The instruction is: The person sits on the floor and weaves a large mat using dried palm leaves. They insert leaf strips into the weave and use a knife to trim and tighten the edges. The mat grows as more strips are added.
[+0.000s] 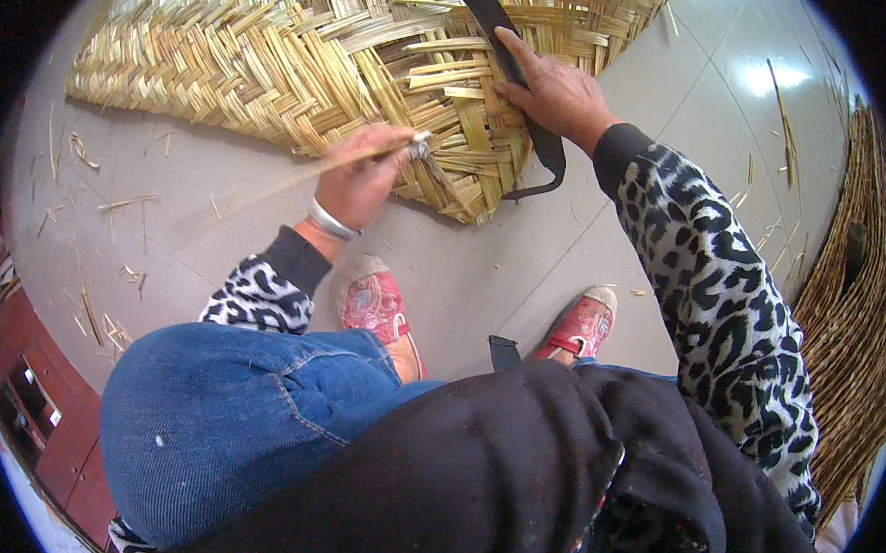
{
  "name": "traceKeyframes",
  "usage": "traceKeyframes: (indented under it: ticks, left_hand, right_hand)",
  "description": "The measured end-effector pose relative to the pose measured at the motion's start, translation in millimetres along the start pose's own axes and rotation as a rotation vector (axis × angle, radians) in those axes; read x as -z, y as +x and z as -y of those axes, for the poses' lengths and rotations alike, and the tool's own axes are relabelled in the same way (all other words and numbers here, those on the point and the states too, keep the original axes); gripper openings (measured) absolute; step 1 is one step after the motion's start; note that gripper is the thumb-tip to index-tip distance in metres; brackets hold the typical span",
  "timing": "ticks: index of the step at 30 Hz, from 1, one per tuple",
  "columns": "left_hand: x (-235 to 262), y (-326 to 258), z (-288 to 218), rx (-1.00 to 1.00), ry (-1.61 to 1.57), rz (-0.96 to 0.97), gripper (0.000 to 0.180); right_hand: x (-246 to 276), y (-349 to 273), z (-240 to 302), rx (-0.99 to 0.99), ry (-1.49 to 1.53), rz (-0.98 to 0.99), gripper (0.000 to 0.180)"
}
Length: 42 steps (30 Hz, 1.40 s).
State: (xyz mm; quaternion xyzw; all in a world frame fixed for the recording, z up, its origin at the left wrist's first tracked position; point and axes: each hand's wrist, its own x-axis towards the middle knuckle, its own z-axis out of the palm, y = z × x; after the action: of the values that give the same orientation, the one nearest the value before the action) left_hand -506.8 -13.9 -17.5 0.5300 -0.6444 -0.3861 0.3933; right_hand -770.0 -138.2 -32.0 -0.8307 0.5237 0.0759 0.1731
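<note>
A woven mat of split yellow strips (pixel 274 67) lies on the floor in front of me. My left hand (pixel 356 182) is closed at the mat's near edge, its fingers round a thin light strip (pixel 288 176) that trails left and is blurred by motion. Something whitish (pixel 420 145) shows at that hand's thumb. My right hand (pixel 570 98) rests at the mat's right edge, index finger and thumb spread across a black strap-like band (pixel 488 24); its other fingers are hidden. Past the hand, the band curves round the mat's corner and tapers.
Loose strip scraps (pixel 126 202) are strewn over the pale tiled floor (pixel 442 287). A tall bundle of thin brown stalks (pixel 856 328) stands at the right. Reddish-brown furniture (pixel 64 427) is at the lower left. My red shoes (pixel 377 301) are close to the mat's near corner.
</note>
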Motion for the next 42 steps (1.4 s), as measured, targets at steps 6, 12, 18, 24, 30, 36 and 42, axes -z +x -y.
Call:
traceKeyframes:
  ticks: [6,12,18,24,30,36,42]
  left_hand:
    - [13.7,60.7,11.7,0.484,0.000,0.302,0.024]
    - [13.9,86.9,5.1,0.755,0.018,0.486,0.029]
    - [31.6,99.5,16.3,0.844,-0.311,0.255,0.035]
    - [28.1,112.0,40.5,0.773,-0.276,0.212,0.024]
    - [29.1,119.2,48.0,0.751,-0.074,0.339,0.023]
    - [29.9,115.1,39.0,0.781,-0.164,0.358,0.022]
    - [31.9,114.4,31.3,0.830,-0.154,0.384,0.027]
  right_hand:
    - [2.5,-2.0,3.3,0.002,0.030,-0.027,0.070]
    - [5.8,-2.1,5.0,-0.036,0.064,0.016,0.069]
    - [4.3,-2.8,2.2,0.000,0.110,-0.026,0.070]
    - [5.7,-4.6,-0.5,-0.003,0.196,-0.035,0.066]
    - [1.6,-5.0,-2.7,0.028,0.292,-0.124,0.065]
    - [3.0,-4.3,-5.9,-0.016,0.357,-0.089,0.062]
    - [13.3,-13.2,2.6,-0.173,0.404,-0.060,0.059]
